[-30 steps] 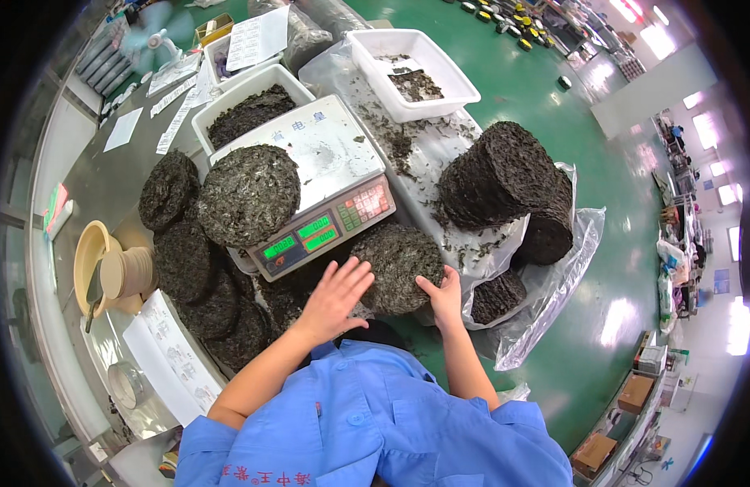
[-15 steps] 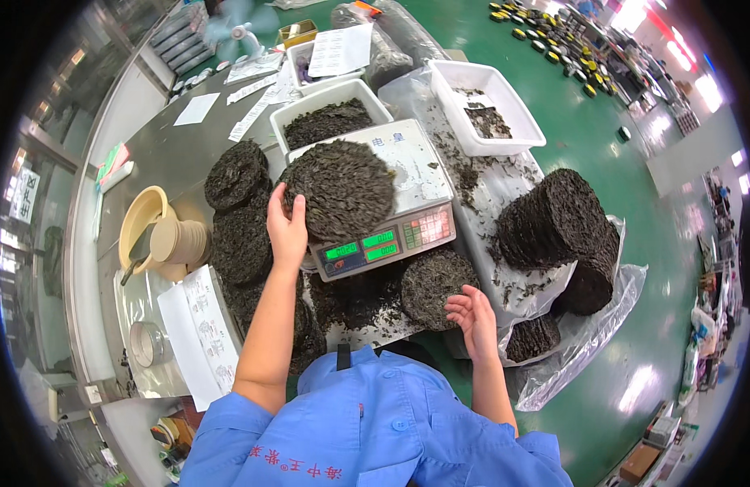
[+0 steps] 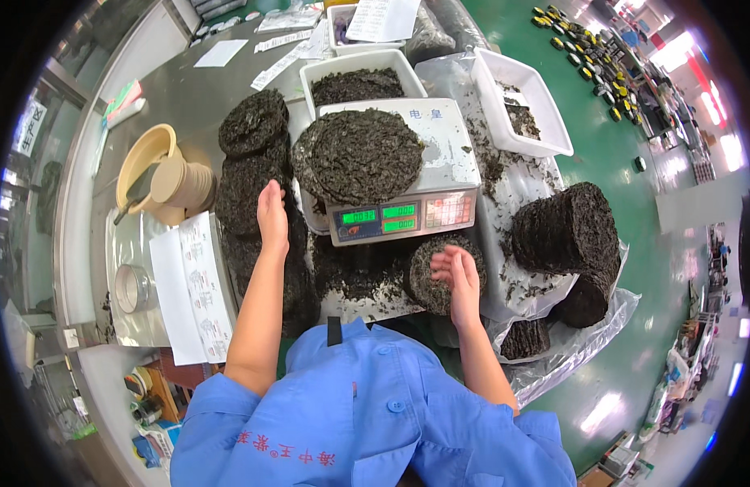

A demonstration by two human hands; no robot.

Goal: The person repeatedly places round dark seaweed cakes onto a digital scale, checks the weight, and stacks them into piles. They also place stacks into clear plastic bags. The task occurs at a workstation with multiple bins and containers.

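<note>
A thick round cake of dark dried seaweed (image 3: 359, 157) lies on the weighing scale (image 3: 407, 214), overhanging its left edge; the green displays are lit. My left hand (image 3: 273, 217) is empty, fingers stretched out, just left of that cake and over the stacked seaweed cakes (image 3: 257, 122). My right hand (image 3: 458, 280) hovers over another round seaweed cake (image 3: 428, 280) in front of the scale, hiding part of it. Its fingers are apart and slightly bent, with nothing visible in them. Dark crumbs (image 3: 355, 272) of seaweed lie between my hands.
Behind the scale stands a white tub (image 3: 395, 61) of loose seaweed; another white tub (image 3: 553, 138) is at the back right. Tall seaweed stacks (image 3: 566, 227) rest on plastic at the right. A cream basin (image 3: 135, 158), coiled tape (image 3: 184, 187) and papers (image 3: 192, 300) occupy the left.
My left hand has let go of the seaweed cake and drawn back to the left; the cake now rests on the scale. My right hand has moved over the cake in front. The view has shifted.
</note>
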